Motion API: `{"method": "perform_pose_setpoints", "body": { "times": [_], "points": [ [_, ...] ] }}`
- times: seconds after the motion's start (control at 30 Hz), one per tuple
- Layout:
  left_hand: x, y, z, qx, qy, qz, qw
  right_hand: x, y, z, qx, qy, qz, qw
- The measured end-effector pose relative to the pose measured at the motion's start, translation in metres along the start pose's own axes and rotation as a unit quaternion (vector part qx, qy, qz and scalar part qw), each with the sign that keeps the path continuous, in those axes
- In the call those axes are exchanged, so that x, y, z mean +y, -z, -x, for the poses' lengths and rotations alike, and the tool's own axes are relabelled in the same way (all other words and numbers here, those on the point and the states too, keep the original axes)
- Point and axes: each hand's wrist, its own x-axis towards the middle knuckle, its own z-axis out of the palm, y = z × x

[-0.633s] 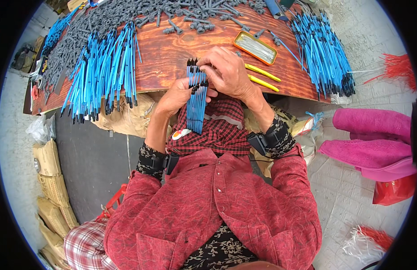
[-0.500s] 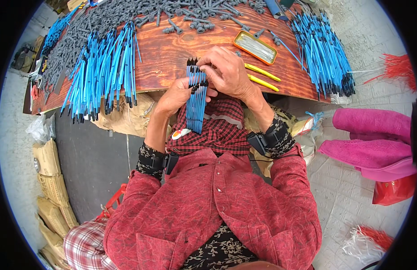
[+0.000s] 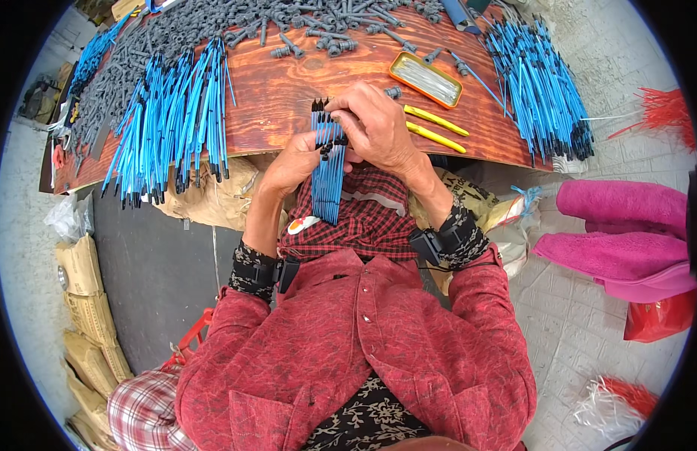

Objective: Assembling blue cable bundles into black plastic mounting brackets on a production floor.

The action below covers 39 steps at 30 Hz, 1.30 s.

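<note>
Both hands met at the tabletop's (image 3: 303,90) near edge, left hand (image 3: 297,161) and right hand (image 3: 374,124) around a tube bundle (image 3: 328,169). Tube pile (image 3: 172,120) lay left, another pile (image 3: 540,86) right; tin (image 3: 426,79) behind right hand, connectors (image 3: 213,22) at back.

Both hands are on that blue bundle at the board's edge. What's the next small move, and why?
Probably seat the dark tip that the right hand pinches at the top of the blue tube bundle. The left hand already grips the bundle upright, and its tips stand level just beside the right fingertips.
</note>
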Motion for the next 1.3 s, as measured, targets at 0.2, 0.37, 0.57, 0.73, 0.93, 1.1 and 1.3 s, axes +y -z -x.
{"method": "perform_pose_setpoints", "body": {
  "times": [0.2, 0.37, 0.57, 0.73, 0.93, 1.1, 1.3],
  "points": [
    [0.001, 0.001, 0.000, -0.018, -0.005, 0.022, 1.000, 0.000, -0.001, 0.001, 0.011, -0.016, -0.009, 1.000],
    [-0.003, 0.006, -0.002, -0.016, 0.002, 0.021, 1.000, -0.002, -0.001, 0.000, 0.006, -0.010, -0.008, 1.000],
    [-0.004, 0.007, -0.002, -0.014, 0.013, 0.023, 1.000, -0.006, -0.002, 0.000, 0.010, 0.002, 0.017, 1.000],
    [-0.010, 0.010, -0.005, -0.012, -0.009, -0.036, 0.999, -0.005, -0.010, -0.003, 0.009, 0.039, 0.013, 0.999],
    [-0.007, 0.004, 0.000, -0.013, -0.008, 0.048, 0.999, 0.002, 0.020, -0.006, 0.034, 0.021, 0.027, 0.999],
    [-0.009, 0.008, -0.003, -0.012, -0.009, 0.042, 0.999, 0.013, 0.030, 0.010, 0.010, -0.001, 0.063, 0.998],
    [-0.014, 0.011, -0.002, -0.013, -0.026, 0.058, 0.998, 0.007, 0.018, 0.014, 0.014, -0.010, 0.054, 0.998]
  ]
}}
